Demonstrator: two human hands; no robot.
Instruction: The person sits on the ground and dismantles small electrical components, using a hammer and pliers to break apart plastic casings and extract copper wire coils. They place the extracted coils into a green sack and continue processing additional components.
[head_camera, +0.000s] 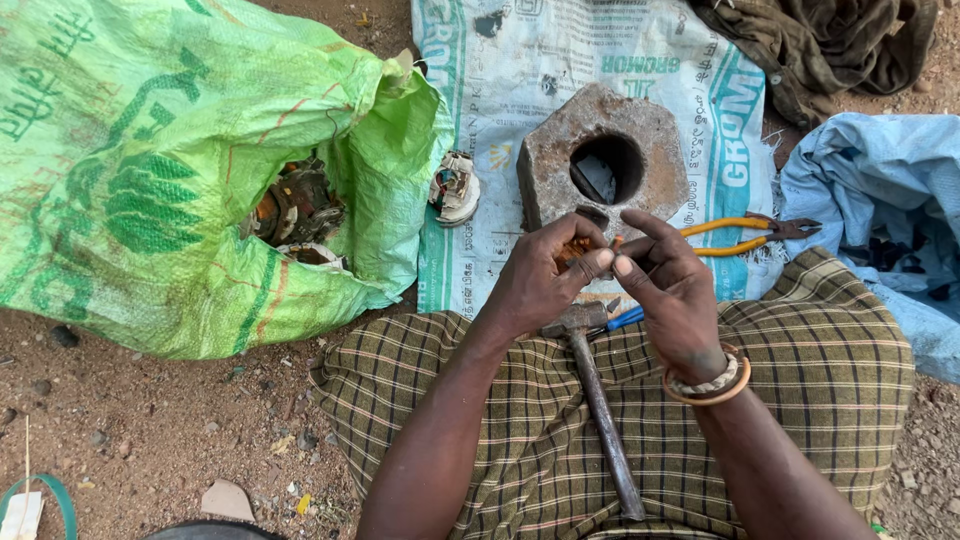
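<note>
- The left hand (535, 285) and the right hand (672, 290) meet in front of the person's lap, fingertips together, both pinched on a small orange-brown piece (578, 246) that looks like a bit of copper winding; most of it is hidden by the fingers.
- The piece is held up off the ground, just above the near edge of the metal block (600, 160), probably so both hands can pick at it close to the eyes.
- The block is a rusty, many-sided lump with a round hole through its middle. It sits flat on a white woven sack (640, 60) spread on the dirt, which seems to serve as a work mat and keeps small parts out of the soil.
- A hammer (600, 400) lies across the checked cloth (820, 350) over the person's lap, head towards the hands and handle pointing back, so it is within easy reach.
- Yellow-handled pliers (745, 235) lie on the white sack just beyond the right hand, jaws pointing right.
- A blue-handled tool (626, 318) peeps out beneath the hands; its kind cannot be told.
- To the left, a green sack (150, 170) lies open towards the person, with motor parts (295, 210) showing in its mouth.
- A small wound coil part (455, 187) rests on the white sack's edge, between the green sack and the block.
- A blue sack (880, 190) lies at the right.
</note>
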